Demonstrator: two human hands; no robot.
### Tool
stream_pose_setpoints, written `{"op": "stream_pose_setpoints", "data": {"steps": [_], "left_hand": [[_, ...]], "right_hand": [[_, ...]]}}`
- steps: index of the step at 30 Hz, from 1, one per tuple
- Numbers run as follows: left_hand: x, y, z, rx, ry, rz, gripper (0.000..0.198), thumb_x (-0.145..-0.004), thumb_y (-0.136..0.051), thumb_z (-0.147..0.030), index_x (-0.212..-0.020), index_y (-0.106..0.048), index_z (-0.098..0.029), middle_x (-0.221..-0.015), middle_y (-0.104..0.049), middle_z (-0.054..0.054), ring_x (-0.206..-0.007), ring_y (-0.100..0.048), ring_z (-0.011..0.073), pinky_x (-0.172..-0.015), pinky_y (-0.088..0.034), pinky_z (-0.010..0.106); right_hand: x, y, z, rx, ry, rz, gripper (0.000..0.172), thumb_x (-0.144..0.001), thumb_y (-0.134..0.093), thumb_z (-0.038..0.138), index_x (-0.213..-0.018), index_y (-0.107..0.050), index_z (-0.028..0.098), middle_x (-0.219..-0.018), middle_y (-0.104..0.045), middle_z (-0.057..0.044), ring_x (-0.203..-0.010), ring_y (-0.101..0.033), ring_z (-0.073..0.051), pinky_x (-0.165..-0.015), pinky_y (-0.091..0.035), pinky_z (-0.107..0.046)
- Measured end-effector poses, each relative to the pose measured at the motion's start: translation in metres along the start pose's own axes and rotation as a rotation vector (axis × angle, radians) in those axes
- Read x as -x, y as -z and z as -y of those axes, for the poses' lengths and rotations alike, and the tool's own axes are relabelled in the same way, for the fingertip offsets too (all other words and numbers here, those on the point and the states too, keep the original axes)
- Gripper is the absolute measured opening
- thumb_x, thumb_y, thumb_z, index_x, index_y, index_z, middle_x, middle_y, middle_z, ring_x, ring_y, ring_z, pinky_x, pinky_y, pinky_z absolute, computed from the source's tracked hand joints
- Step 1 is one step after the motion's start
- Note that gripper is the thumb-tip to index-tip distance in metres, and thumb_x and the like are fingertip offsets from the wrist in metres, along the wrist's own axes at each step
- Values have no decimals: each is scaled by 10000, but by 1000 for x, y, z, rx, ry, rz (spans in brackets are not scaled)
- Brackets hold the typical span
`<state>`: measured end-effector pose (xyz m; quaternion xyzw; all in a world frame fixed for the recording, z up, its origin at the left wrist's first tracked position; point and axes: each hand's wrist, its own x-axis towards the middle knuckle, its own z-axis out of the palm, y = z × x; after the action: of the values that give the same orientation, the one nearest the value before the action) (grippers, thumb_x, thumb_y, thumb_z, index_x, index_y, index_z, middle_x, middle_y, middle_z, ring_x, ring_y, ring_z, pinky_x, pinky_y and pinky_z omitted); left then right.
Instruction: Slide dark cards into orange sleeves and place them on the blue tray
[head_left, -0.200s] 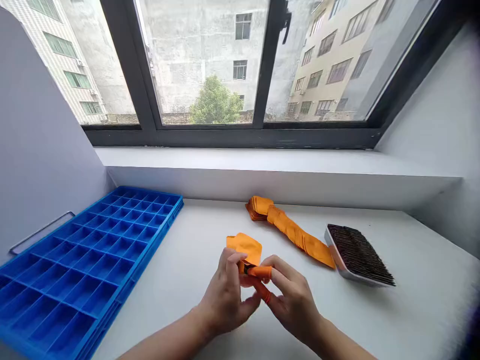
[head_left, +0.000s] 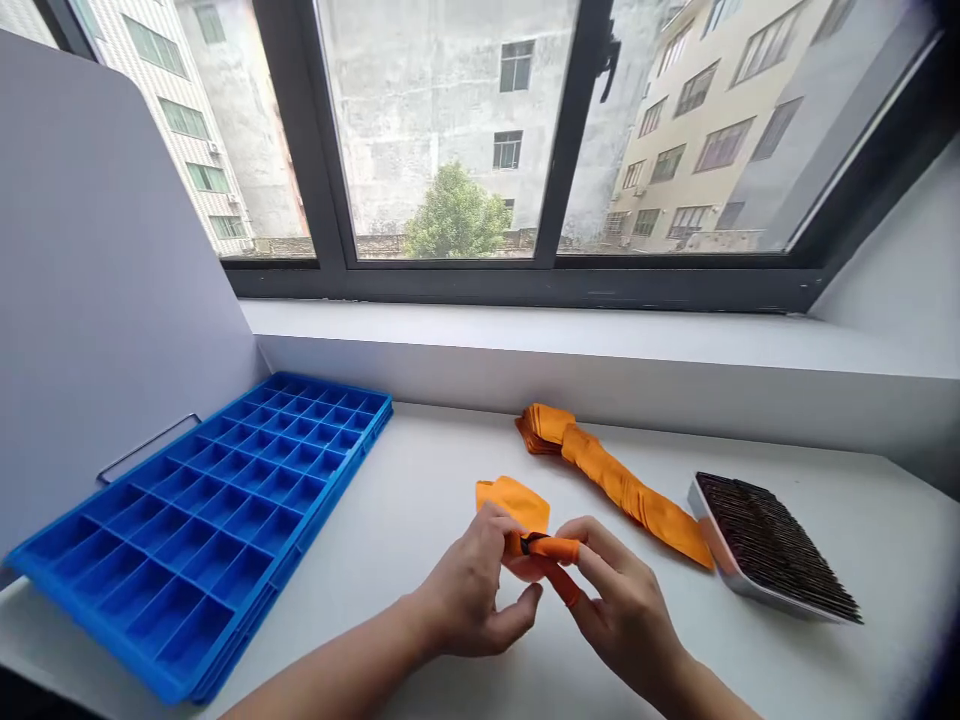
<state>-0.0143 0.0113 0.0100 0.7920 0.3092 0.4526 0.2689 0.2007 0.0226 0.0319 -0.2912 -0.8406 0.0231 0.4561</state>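
My left hand (head_left: 472,580) has its fingers closed at a small orange cloth pouch (head_left: 516,545), while its thumb points away to the right. My right hand (head_left: 622,590) wears orange finger cots (head_left: 559,550) on thumb and index finger, which pinch at the pouch's edge. A small dark piece (head_left: 531,540) shows at the pinch; its shape is mostly hidden. Just behind the fingers is another flat orange pouch (head_left: 521,500), partly covered by my left hand.
A fanned row of orange pouches (head_left: 637,490) runs towards a shallow tray (head_left: 724,565) packed with thin dark brown pieces (head_left: 772,540). Blue compartment trays (head_left: 300,530) lie stacked at the left beside a pale panel (head_left: 112,250). The window sill (head_left: 525,325) bounds the white table (head_left: 420,450).
The camera has turned slightly left, so everything sits further right in view. My left thumb has stretched out away from the pouch. Both hands stay close together.
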Motion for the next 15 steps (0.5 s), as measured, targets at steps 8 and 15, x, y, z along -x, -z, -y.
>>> {"op": "stream_pose_setpoints", "data": {"steps": [8, 15], "left_hand": [[-6, 11, 5, -236, -32, -22, 290, -885, -581, -155, -1166, -649, -171, -1041, -692, 125, -983, -658, 278, -886, -599, 453], [18, 99, -88, -481, 104, 280, 372, -1092, -542, -355, -1383, -693, -179, -1386, -711, 172, -1408, -574, 359, -1168, -501, 540]], "right_hand": [[10, -15, -21, 111, 22, -2, 185, -1069, -548, 200, -1152, -706, 248, -1075, -685, -81, -773, -727, -155, -625, -613, -245], [20, -21, -39, 44, -27, -22, 255, -1059, -552, 414, -1123, -766, 291, -1151, -752, -82, -811, -768, -186, -532, -598, -229]]}}
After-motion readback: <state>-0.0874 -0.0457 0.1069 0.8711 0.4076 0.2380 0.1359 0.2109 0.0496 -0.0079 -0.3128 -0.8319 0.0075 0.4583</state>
